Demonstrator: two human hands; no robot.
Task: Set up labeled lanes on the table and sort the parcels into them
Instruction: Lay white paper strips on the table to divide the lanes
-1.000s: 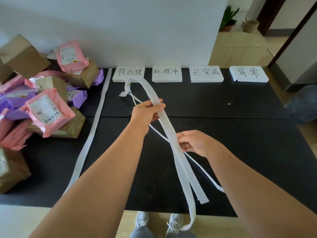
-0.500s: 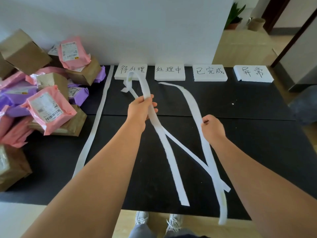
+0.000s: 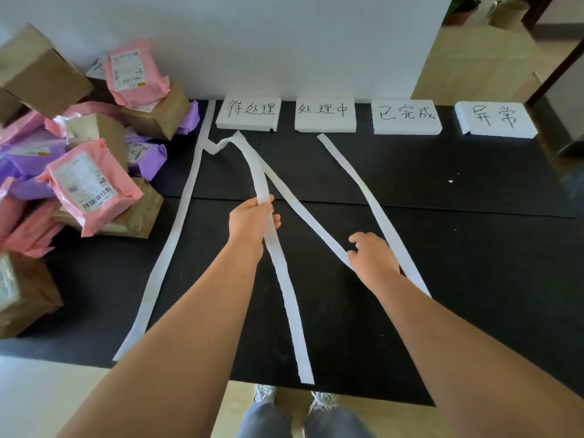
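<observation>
Step in hand, as judged: laying the lane dividers. No sorting has begun.

The parcels (image 3: 88,184), pink, purple and brown, are heaped at the left end of the table (image 3: 474,248). Four label cards (image 3: 325,113) stand along the far edge. The left strip (image 3: 187,200) lies flat between the heap and the first card. The right strip (image 3: 363,188) lies slanted, starting below the second card.

The hands are apart. The left hand (image 3: 252,221) grips the held strip (image 3: 284,298) mid-length, lifting it off the table. The right hand (image 3: 374,259) has its fingers curled at the crossing strip (image 3: 319,229). Whether it pinches that strip cannot be told.

Recommendations:
- Separate the two middle strips first, since they cross near the first card.
- Untwist the crumpled far end, which touches the left strip.
- Set each far end at a gap between cards, then draw the strip taut and straight toward the near edge.
- Straighten the right strip, which runs askew.

Not verifiable:
- The near ends of the crossing strip and the right strip are covered by the right hand and forearm.
- The heap is cut off at the left edge.
- The print on the parcel labels is too small to read.
</observation>
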